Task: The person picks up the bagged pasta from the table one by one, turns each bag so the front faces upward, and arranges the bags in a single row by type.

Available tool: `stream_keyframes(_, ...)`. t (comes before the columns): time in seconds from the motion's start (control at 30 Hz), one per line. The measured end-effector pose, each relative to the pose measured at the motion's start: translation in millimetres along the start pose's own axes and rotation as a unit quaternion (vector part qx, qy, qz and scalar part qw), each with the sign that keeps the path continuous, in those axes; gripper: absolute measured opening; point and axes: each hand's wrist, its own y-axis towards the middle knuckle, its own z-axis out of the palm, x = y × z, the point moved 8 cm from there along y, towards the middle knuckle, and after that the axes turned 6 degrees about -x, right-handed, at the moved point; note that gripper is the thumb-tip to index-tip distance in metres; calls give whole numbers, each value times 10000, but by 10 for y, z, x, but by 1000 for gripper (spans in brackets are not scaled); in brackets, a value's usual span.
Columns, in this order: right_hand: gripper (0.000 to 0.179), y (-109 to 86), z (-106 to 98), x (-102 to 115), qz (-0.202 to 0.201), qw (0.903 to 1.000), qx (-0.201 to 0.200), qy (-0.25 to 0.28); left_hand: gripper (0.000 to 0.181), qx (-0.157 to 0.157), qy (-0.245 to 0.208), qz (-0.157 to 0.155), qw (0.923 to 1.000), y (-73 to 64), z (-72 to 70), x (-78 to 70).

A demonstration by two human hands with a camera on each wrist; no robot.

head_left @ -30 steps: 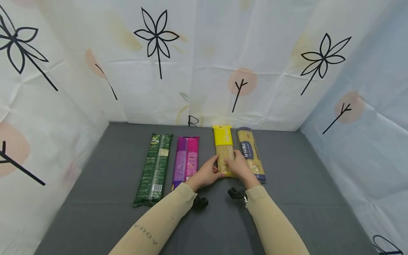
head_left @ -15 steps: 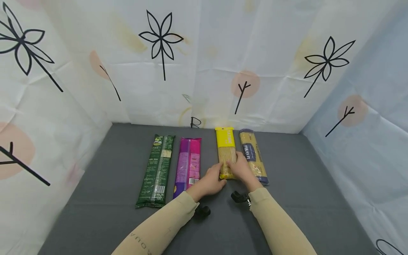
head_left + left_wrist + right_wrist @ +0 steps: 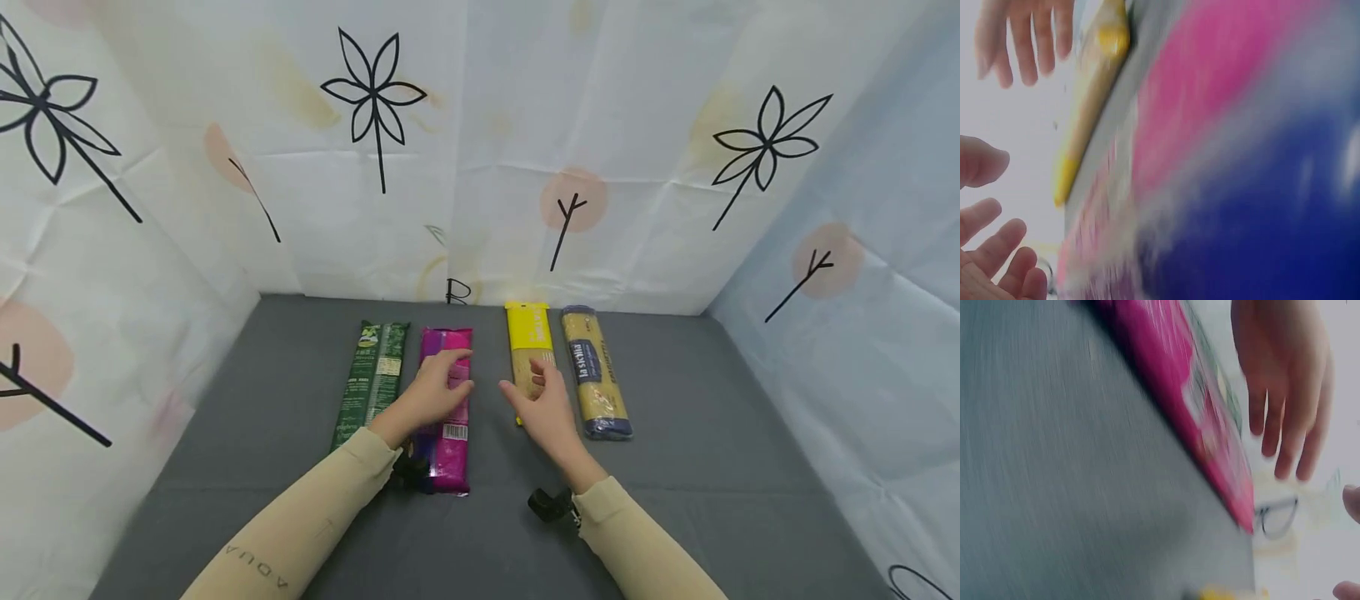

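Note:
My left hand (image 3: 433,392), fingers extended and loosely bent, hovers over the purple-and-pink packet (image 3: 452,462) and hides its middle. In the left wrist view that packet fills the right side, blurred, beside the fingers (image 3: 1004,250). My right hand (image 3: 546,408) overlaps the lower half of the yellow spaghetti packet (image 3: 529,329), with thumb and fingers spread and nothing between them. To its right lies a spaghetti packet with a dark blue label (image 3: 596,375). A dark green packet (image 3: 375,367) lies left of the purple-and-pink one, its lower end behind the left forearm.
All the packets lie lengthwise on a grey tabletop (image 3: 690,433). A gap separates the purple-and-pink packet from the yellow one. White patterned cloth (image 3: 495,108) hangs behind and at both sides of the table. Dark wrist devices (image 3: 551,505) sit below both hands.
Both hands have come off the yellow packet. The left hand has moved left over the purple-and-pink packet; the right has drawn back slightly toward me. The packets look unmoved, though the head view has shifted slightly.

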Motion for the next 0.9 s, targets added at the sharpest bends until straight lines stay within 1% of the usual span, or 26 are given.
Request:
stream_keyframes(0.1,77,-76,136,41,-1,9995,238,194,59,-92,-12,-249,9996,50,-92,123)
stream_keyframes(0.23,78,-182,316,49,61,9980,581,243,64,-100,-75,-512,9986,103,-152,276)
stream_keyframes(0.37,78,-319,512,30,277,9932,1098,270,65,-198,13,-576,9981,182,-210,431)
stream_keyframes(0.5,80,-448,681,2,505,9856,1609,163,67,-193,-39,-694,9974,312,-262,559)
stream_keyframes(0.57,82,-488,739,-9,519,9830,1759,58,68,-129,-61,-802,9967,388,-271,624)
stream_keyframes(0.7,88,-512,823,-37,346,9809,1902,-213,69,95,0,-1040,9945,510,-244,736)
stream_keyframes(0.8,92,-511,862,-65,297,9783,2019,-365,69,225,194,-1078,9937,571,-205,774)
stream_keyframes(0.9,92,-502,876,-77,243,9756,2138,-433,66,244,415,-1053,9933,607,-181,775)
